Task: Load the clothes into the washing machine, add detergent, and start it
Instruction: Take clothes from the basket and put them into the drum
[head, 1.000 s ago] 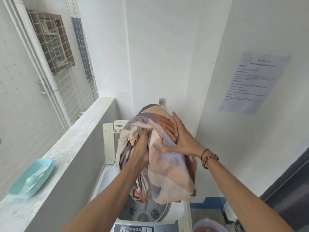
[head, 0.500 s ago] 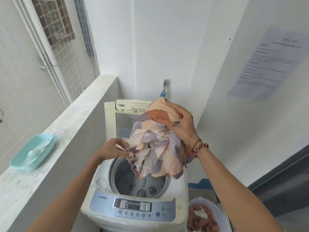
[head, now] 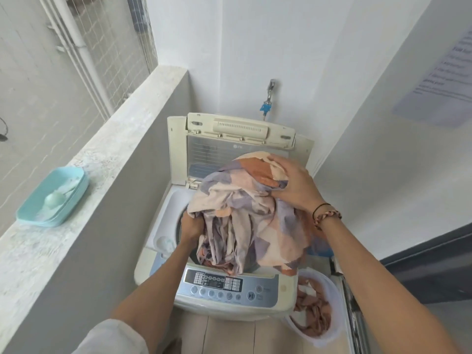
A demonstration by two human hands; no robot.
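2 hands (head: pixel 297 186) (head: pixel 191 227) clutch patterned cloth (head: pixel 245 213) over an open washing machine (head: pixel 229 290) beside a concrete ledge (head: pixel 107 149) in a white-walled corner.

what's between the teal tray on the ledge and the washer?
Head view: only bare ledge top and its grey wall face separate the teal tray from the washer; nothing stands there.

White walls (head: pixel 255 47) close in ahead of me; a grey ledge (head: pixel 107 139) runs along my left under a mesh window (head: pixel 109 39), daylight pouring through; a printed notice (head: pixel 444 80) hangs on the right wall; pale floor tiles (head: pixel 229 335) lie below.
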